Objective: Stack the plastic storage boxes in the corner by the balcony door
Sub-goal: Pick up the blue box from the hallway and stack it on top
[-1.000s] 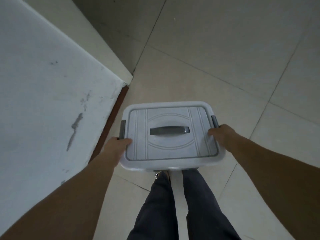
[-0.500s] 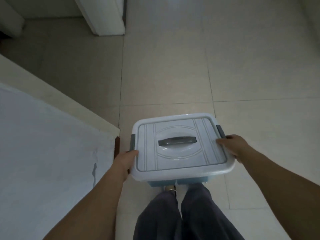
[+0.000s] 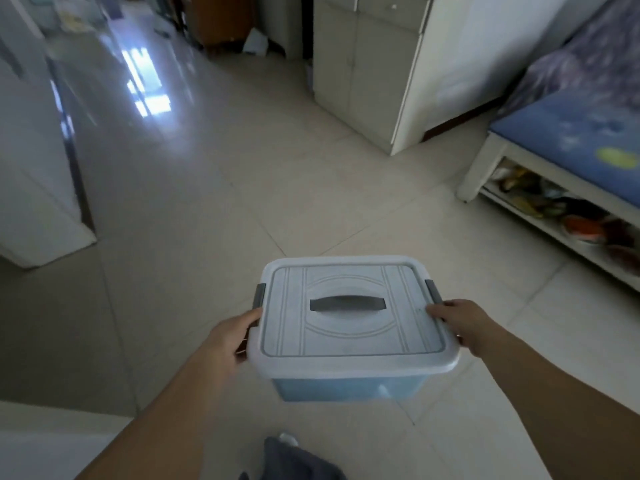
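I carry one plastic storage box (image 3: 349, 388) in front of me above the tiled floor. It has a pale blue body, a white-grey lid (image 3: 351, 320) with a dark grey handle in the middle, and grey side clips. My left hand (image 3: 230, 336) grips the box's left edge below the clip. On the opposite side, my right hand (image 3: 462, 323) holds the right edge, thumb on the lid. No other storage box is in view.
A white cabinet (image 3: 367, 64) stands ahead at the right. A low bed or bench with a blue cover (image 3: 568, 143) and clutter underneath is at far right. A white door frame (image 3: 38, 188) is at left. Open tiled floor (image 3: 242, 188) lies ahead.
The view has swung up and around from the floor beside a white wall to the open room. The box stays held in both hands, and its blue body now shows.
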`<move>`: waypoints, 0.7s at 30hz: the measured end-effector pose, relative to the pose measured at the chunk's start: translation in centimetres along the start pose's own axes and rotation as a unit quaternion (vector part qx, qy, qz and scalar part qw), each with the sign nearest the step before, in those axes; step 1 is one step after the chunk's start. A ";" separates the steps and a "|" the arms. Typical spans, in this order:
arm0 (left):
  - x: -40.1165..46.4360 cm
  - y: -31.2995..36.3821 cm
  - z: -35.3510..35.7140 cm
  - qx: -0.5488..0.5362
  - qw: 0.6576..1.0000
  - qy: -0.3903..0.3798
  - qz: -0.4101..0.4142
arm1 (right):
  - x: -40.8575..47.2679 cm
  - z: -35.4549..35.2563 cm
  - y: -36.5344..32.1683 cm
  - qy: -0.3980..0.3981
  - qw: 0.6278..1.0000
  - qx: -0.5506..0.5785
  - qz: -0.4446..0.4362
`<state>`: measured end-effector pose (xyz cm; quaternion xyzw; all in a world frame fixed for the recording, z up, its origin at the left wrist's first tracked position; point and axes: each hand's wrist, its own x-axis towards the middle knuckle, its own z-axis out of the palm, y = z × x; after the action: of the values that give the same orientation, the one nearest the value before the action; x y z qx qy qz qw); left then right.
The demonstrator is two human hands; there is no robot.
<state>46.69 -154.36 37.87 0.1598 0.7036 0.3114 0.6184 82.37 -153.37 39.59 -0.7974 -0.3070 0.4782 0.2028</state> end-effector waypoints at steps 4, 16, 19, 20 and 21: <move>-3.7 -0.1 7.1 0.052 0.997 -0.039 0.046 | -2.8 -8.3 4.2 0.047 0.996 0.079 -0.014; -14.9 -5.6 35.5 0.177 0.948 -0.257 0.071 | -12.2 -30.7 24.9 0.284 0.917 0.278 0.035; -17.4 -7.2 42.5 0.236 0.923 -0.294 0.075 | -13.6 -34.4 29.4 0.328 0.888 0.319 0.052; -18.2 -8.1 45.7 0.259 0.910 -0.315 0.072 | -13.9 -35.9 31.5 0.349 0.870 0.343 0.061; -18.9 -9.0 48.5 0.285 0.898 -0.327 0.070 | -14.2 -37.2 33.2 0.364 0.854 0.365 0.068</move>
<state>98.66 -160.97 44.71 0.4706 0.5076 0.0702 0.7183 120.19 -188.46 45.30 -0.8020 0.0408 0.2445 0.5434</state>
